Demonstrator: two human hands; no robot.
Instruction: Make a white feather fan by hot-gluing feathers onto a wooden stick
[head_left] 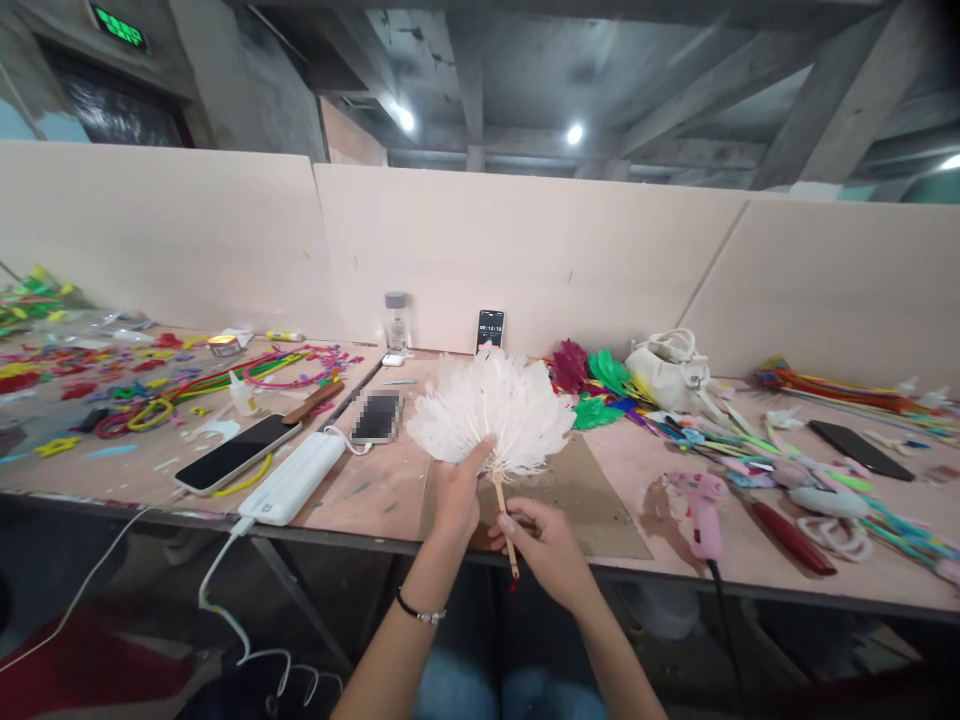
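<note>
A white feather fan (491,405) is held up over the near edge of the table, its feathers spread wide and its thin wooden handle slanting down toward me. My left hand (459,490) grips the base of the feathers, thumb laid over the front; its other fingers are hidden behind. Lower down, my right hand (536,540) is closed around the handle between thumb and fingers. A bit of red shows at the handle's lower tip. Beneath the fan lies a brown board (600,500) on the tabletop.
At right sit a pink glue gun (697,510), a dark red tool (793,538), a black phone (859,450), a white handbag (667,370) and coloured feathers (600,385). Leftward are a power bank (294,478), a phone (238,452) and pipe cleaners (202,385). A partition (525,250) stands behind.
</note>
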